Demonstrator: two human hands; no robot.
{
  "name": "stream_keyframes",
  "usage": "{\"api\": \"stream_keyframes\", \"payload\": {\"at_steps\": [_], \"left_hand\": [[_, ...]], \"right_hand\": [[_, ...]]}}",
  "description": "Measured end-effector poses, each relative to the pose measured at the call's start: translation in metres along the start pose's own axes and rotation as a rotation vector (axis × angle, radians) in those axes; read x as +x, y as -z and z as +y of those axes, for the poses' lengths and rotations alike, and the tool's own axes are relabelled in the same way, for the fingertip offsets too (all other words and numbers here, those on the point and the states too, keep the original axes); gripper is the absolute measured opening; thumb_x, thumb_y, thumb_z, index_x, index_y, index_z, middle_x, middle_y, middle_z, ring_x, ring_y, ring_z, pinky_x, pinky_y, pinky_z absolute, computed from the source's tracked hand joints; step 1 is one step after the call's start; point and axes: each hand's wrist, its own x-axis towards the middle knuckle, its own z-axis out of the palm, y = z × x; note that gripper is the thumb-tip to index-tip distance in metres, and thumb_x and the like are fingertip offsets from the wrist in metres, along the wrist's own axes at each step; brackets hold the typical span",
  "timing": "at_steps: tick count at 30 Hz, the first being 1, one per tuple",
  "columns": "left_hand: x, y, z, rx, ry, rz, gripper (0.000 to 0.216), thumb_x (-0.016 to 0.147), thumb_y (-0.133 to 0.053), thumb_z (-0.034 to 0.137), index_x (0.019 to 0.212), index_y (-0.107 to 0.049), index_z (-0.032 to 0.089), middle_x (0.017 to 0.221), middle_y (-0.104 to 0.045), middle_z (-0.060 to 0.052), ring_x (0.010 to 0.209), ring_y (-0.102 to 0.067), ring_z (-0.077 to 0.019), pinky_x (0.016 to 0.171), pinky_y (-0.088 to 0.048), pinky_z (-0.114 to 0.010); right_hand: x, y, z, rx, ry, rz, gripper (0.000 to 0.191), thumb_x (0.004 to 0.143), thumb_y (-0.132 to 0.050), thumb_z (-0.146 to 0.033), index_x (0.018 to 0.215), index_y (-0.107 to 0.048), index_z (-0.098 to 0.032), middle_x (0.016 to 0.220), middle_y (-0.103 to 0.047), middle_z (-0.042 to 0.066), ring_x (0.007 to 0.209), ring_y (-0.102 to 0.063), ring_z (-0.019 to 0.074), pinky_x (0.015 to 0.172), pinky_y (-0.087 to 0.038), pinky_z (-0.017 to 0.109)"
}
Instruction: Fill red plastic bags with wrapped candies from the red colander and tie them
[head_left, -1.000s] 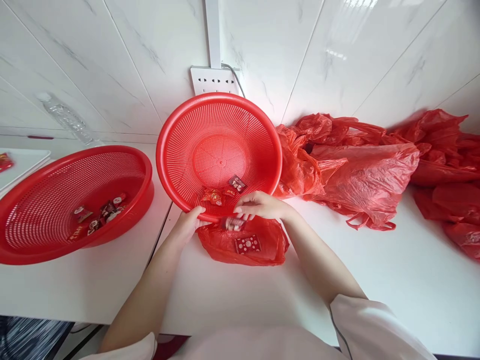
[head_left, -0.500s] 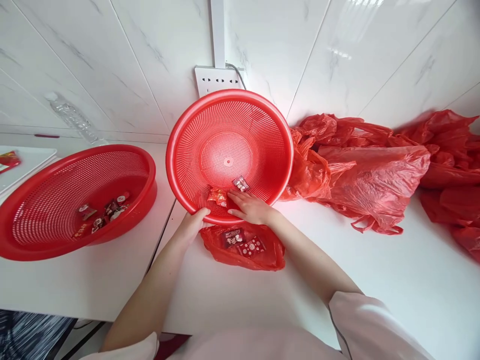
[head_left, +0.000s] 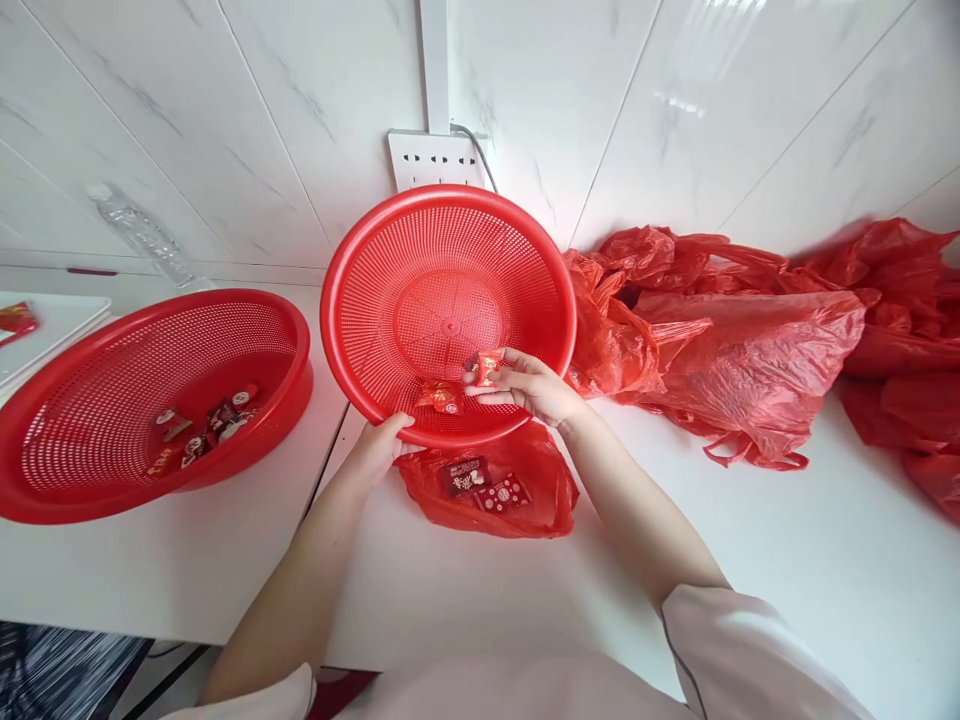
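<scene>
My left hand point(head_left: 379, 450) grips the near rim of the tilted red basket point(head_left: 420, 260). Inside it my right hand point(head_left: 529, 385) pinches a small red candy point(head_left: 489, 366), near another wrapped candy point(head_left: 441, 398). Under the rim, a red bag point(head_left: 540, 490) holds two dark packets point(head_left: 484, 483). The second basket point(head_left: 112, 380) to the left holds several sweets, and crumpled bags point(head_left: 720, 340) crowd the table point(head_left: 787, 560) to the right.

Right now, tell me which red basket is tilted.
The middle basket, tipped up by the left hand on its rim, right hand holding a candy inside; the left basket sits flat.
</scene>
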Motion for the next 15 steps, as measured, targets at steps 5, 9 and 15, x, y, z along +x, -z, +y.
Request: {"api": "stream_keyframes", "payload": {"at_steps": [5,9,15], "left_hand": [[0.0031,0.0022,-0.0025,-0.010,-0.009,0.003,0.014,0.072,-0.062,0.023,0.084,-0.060,0.016,0.100,-0.070,-0.008,0.097,-0.066,-0.0281,0.080,-0.058,-0.044],[0.0022,0.0015,-0.0012,-0.029,-0.028,-0.026,0.018,0.073,-0.062,0.023,0.089,-0.062,0.015,0.097,-0.070,-0.007,0.097,-0.066,-0.0281,0.081,-0.057,-0.046],[-0.0001,-0.0016,0.0013,-0.023,-0.013,-0.008,0.018,0.071,-0.063,0.023,0.086,-0.063,0.014,0.090,-0.070,-0.007,0.095,-0.066,-0.0273,0.084,-0.056,-0.046]], "right_hand": [[-0.0016,-0.0006,-0.0060,0.097,0.051,0.078,0.024,0.080,-0.064,-0.013,0.096,-0.047,-0.020,0.111,-0.071,0.009,0.098,-0.070,0.0201,0.088,-0.057,0.038],[-0.0017,0.0028,-0.0068,0.073,0.048,0.077,0.025,0.081,-0.067,-0.019,0.100,-0.051,-0.019,0.118,-0.068,0.010,0.100,-0.070,0.0209,0.090,-0.056,0.039],[-0.0045,0.0029,-0.0115,-0.111,0.017,0.103,0.038,0.076,-0.075,-0.035,0.106,-0.064,-0.015,0.105,-0.072,0.010,0.091,-0.072,0.0197,0.083,-0.058,0.033]]}}
